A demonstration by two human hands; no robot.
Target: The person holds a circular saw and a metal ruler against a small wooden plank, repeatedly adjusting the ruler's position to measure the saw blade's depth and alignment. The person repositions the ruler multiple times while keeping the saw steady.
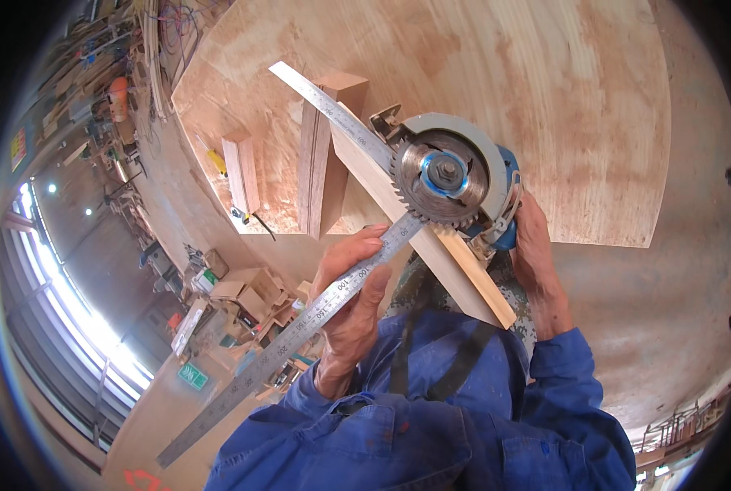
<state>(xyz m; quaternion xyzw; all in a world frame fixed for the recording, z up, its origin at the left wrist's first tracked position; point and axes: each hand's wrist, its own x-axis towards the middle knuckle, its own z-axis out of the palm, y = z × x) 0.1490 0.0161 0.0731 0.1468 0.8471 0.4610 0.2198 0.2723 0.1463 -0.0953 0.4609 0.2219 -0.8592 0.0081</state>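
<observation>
My left hand [353,299] grips a steel carpenter's square [296,330] by its long marked arm, thumb on one side and fingers on the other. The square's other arm runs up and left, and the corner is hidden behind the saw. My right hand [532,250] is wrapped around the blue body of a circular saw [496,168], its fingers partly hidden. The saw is turned so its toothed blade [447,169] faces me, with the square against or close by the blade; contact is not clear. Beneath them lies a long pale timber [455,274], slanting down toward my lap.
A large plywood sheet [594,123] spreads out ahead. Wood blocks, one tall [320,164] and one short [241,172], sit on its left part, near a yellow-handled tool [217,160]. Offcuts and cardboard boxes [255,293] clutter the floor at left. A shutter door [67,319] lets in bright light.
</observation>
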